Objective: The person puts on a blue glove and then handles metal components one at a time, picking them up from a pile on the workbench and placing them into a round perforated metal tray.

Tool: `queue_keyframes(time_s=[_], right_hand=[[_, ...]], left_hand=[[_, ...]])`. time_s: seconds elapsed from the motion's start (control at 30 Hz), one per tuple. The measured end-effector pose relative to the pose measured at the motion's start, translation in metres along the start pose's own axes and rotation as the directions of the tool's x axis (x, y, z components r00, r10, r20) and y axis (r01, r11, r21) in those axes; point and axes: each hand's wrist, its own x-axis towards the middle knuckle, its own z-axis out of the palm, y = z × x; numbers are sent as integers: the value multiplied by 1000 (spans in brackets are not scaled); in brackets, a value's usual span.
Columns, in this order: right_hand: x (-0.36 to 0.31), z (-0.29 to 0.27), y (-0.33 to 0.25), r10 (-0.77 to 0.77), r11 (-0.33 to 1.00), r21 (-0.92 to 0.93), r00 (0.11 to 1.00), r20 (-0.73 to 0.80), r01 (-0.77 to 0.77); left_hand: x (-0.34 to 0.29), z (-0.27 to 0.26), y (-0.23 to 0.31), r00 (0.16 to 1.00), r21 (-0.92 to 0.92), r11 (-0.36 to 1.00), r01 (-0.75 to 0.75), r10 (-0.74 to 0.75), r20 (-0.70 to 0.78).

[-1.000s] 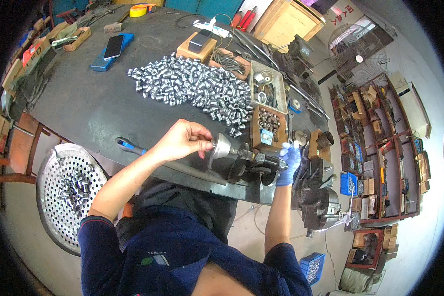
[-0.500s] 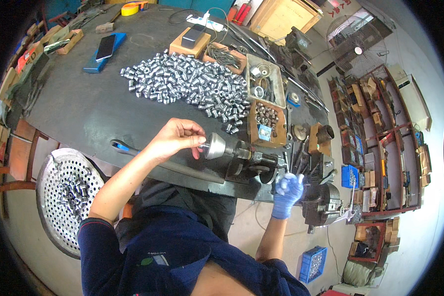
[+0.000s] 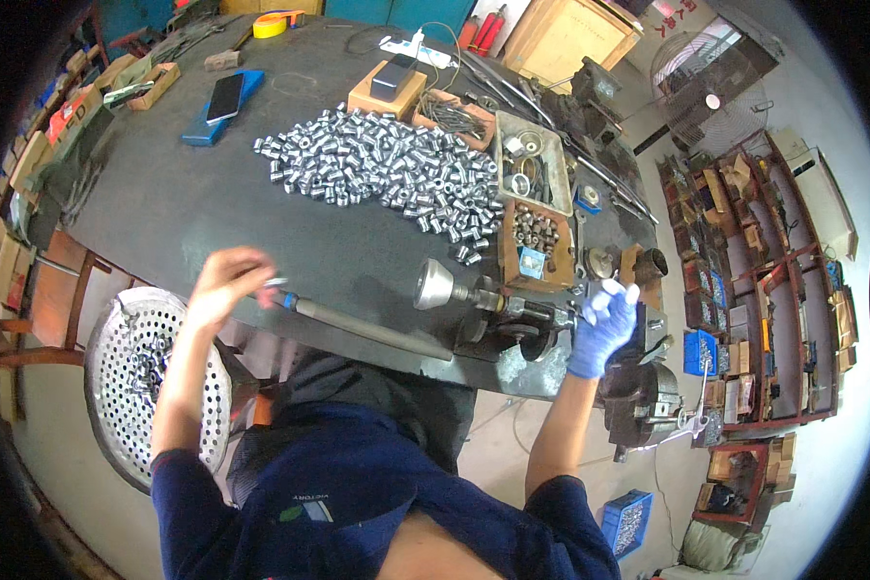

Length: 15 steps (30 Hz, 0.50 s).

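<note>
We see the left hand bare, raised over the near table edge, fingers pinched together on a small metal piece (blurred, we can't tell its exact shape). Just beside it lies a long grey rod with a blue tip, running along the table edge toward the small machine. The machine has a shiny cone pointing left. The right hand wears a blue glove and sits at the machine's right end, fingers half curled; we can't tell if it grips anything. A big pile of silver sleeves covers the table middle, well apart from both hands. A wooden box with more sleeves stands just behind the machine. A perforated round basket sits below the table, under the left forearm, with some parts in it. A phone lies at the far left of the table.
</note>
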Motion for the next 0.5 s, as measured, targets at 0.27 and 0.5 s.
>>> queue_keyframes(time_s=[0.27, 0.5], right_hand=[[-87, -35, -9, 100, 995, 36, 991, -84, -98], [-59, -29, 57, 149, 971, -112, 903, -404, -211]], left_hand=[[-126, -123, -46, 903, 589, 751, 298, -22, -429], [-45, -59, -24, 923, 851, 508, 133, 250, -293]])
